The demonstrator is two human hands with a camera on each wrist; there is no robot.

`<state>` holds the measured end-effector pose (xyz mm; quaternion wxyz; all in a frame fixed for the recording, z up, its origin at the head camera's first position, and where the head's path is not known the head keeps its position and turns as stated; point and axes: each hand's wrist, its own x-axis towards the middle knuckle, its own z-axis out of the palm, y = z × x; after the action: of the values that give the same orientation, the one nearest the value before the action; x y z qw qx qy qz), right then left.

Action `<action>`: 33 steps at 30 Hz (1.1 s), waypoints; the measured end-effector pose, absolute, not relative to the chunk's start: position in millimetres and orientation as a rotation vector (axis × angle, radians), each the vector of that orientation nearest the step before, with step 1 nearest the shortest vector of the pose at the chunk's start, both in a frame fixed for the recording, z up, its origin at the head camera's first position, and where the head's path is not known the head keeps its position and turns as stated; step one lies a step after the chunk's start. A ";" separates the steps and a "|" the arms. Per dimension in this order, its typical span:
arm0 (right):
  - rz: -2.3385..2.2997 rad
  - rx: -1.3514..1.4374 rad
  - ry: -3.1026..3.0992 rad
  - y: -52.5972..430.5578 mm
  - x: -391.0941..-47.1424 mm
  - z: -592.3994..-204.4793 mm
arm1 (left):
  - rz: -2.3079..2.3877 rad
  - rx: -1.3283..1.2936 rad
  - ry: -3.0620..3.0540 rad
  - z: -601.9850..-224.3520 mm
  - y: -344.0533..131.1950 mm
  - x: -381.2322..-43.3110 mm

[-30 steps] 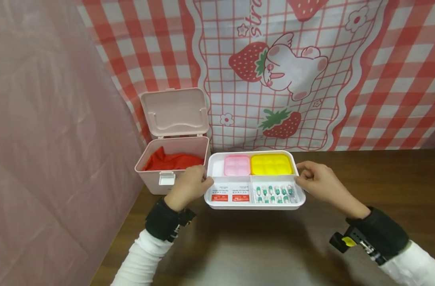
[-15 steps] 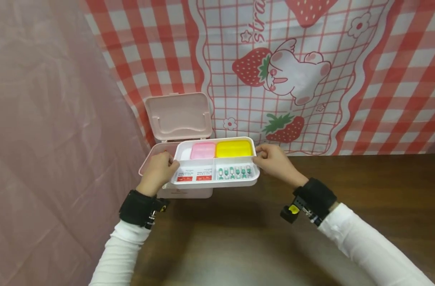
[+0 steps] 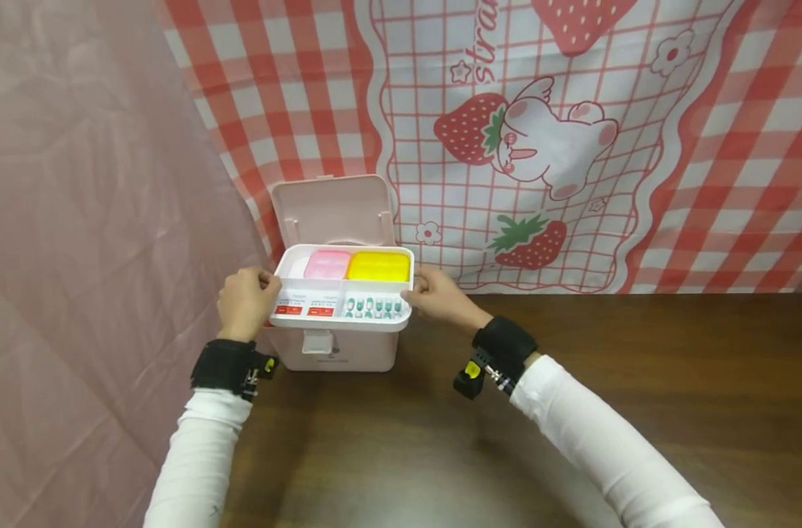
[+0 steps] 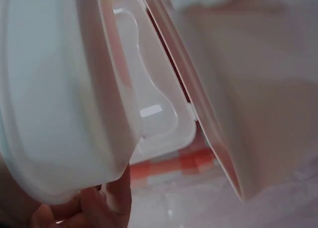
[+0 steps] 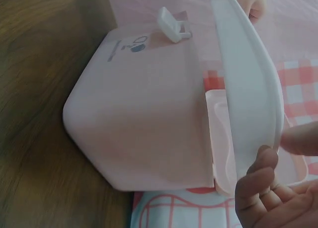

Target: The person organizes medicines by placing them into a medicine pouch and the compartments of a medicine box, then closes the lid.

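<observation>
Both hands hold a white divided tray (image 3: pixel 338 322) level, close over the mouth of a pale pink box (image 3: pixel 364 353). At the tray's left end my left hand (image 3: pixel 244 302) pinches the rim; my right hand (image 3: pixel 443 299) grips the opposite end, thumb on top and fingers beneath in the right wrist view. Inside the tray lie a pink case (image 3: pixel 328 264), a yellow case (image 3: pixel 380 267), red-and-white packets (image 3: pixel 320 311) and a blister pack of green-and-white capsules (image 3: pixel 374 307). A gap shows between tray and box (image 5: pixel 144 109) in both wrist views. The tray hides the box's inside.
The box's lid (image 3: pixel 338 211) stands raised at the back, near a strawberry-print cloth (image 3: pixel 526 154). Pink fabric (image 3: pixel 78 257) hangs along the left. A front latch (image 3: pixel 318 342) sticks out from the box, which stands on a brown wooden table (image 3: pixel 572 381).
Both hands have carried the tray leftward from beside the box to over it. The red cloth inside the box, visible a second ago, is now covered by the tray.
</observation>
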<state>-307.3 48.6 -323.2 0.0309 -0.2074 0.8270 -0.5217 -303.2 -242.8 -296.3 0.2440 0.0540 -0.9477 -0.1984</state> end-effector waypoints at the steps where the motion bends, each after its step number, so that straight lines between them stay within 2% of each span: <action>1: -1.613 -0.650 2.525 45.9 -309.5 -323.5 | -0.543 0.156 -2.579 -296.7 -245.3 -305.0; 10: -1.627 -0.764 2.377 29.7 -327.2 -326.5 | -0.572 0.263 -2.566 -303.6 -261.7 -320.4; 33: -1.571 -0.586 2.414 18.6 -335.2 -344.0 | -0.640 0.272 -2.606 -336.7 -269.7 -338.5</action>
<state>-335.2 18.6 -344.0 0.1011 -0.1985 0.8171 -0.5318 -338.5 -269.7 -336.7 0.2203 0.0982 -0.9424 -0.2316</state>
